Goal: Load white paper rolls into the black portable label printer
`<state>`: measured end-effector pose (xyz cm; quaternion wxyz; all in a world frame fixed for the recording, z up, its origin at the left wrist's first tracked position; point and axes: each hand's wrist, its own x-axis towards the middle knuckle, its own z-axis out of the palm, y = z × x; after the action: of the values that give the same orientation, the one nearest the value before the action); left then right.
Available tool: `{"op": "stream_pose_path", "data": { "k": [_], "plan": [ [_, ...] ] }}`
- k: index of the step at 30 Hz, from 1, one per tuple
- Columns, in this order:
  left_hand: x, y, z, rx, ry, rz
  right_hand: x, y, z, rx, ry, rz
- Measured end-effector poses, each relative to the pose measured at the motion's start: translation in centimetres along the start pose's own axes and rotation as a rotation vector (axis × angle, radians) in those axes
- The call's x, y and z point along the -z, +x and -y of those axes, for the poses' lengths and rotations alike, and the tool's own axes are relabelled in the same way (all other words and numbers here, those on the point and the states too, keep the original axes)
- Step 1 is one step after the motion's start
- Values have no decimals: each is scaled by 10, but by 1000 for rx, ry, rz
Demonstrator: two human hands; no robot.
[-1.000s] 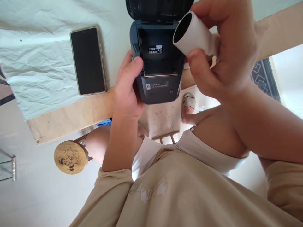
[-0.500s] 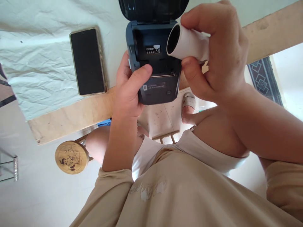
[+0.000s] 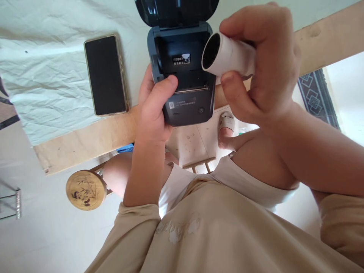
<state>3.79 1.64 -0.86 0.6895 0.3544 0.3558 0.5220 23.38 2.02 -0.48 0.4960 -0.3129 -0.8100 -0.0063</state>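
A dark blue label printer (image 3: 186,104) stands at the table's near edge with its lid (image 3: 176,11) flipped up and its paper bay empty. My left hand (image 3: 155,106) grips the printer's left side, thumb resting on the bay's front lip. My right hand (image 3: 264,68) is closed round a white paper roll (image 3: 227,57), held just right of and above the bay, its hollow end facing left toward me.
A black smartphone (image 3: 105,74) lies face up on a crumpled white sheet (image 3: 48,76) left of the printer. The wooden table edge (image 3: 91,138) runs diagonally. Below it are a round bamboo stool (image 3: 85,189), my knees and a sandalled foot (image 3: 226,125).
The printer has shifted a little to the left in my left hand, whose thumb now reaches over the bay's lip. The roll has dropped slightly and turned more level beside the bay.
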Motion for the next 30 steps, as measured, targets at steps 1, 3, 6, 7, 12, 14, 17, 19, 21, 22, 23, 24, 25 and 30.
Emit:
{"op": "stream_pose_path", "data": {
  "k": [1, 3, 6, 7, 12, 14, 17, 19, 21, 22, 23, 24, 25, 30],
  "plan": [
    [0, 0, 1, -16, -4, 10, 0, 0, 1, 16, -13, -16],
    [2, 0, 3, -38, -28, 41, 0, 1, 2, 8, -25, -4],
    [5, 1, 6, -45, -56, 83, 2, 0, 3, -55, -21, 74],
    [6, 2, 7, -41, -52, 92, 2, 0, 2, -66, -21, 92],
    [12, 7, 15, -144, -20, 147, 2, 0, 1, -36, -46, 83],
    [13, 8, 16, -139, -15, 122, 0, -1, 3, 10, -63, 69],
    [16, 10, 17, -141, 28, 111, -4, -1, 11, -9, -75, 60],
    [18, 11, 19, -164, 69, 135, -7, -1, 16, -46, -79, 71],
    [19, 12, 21, -166, 85, 135, -9, -1, 19, -37, -98, 67],
    [18, 12, 22, -160, 86, 128, -9, -1, 20, -37, -107, 55],
    [18, 12, 23, -151, 88, 119, -9, 0, 20, -47, -119, 39],
    [17, 12, 24, -143, 91, 118, -9, 0, 20, -61, -135, 25],
    [17, 12, 25, -139, 95, 132, -9, -1, 19, -79, -163, 20],
    [20, 14, 28, -135, 78, 262, -4, -1, 14, -100, -357, 119]
  ]
}}
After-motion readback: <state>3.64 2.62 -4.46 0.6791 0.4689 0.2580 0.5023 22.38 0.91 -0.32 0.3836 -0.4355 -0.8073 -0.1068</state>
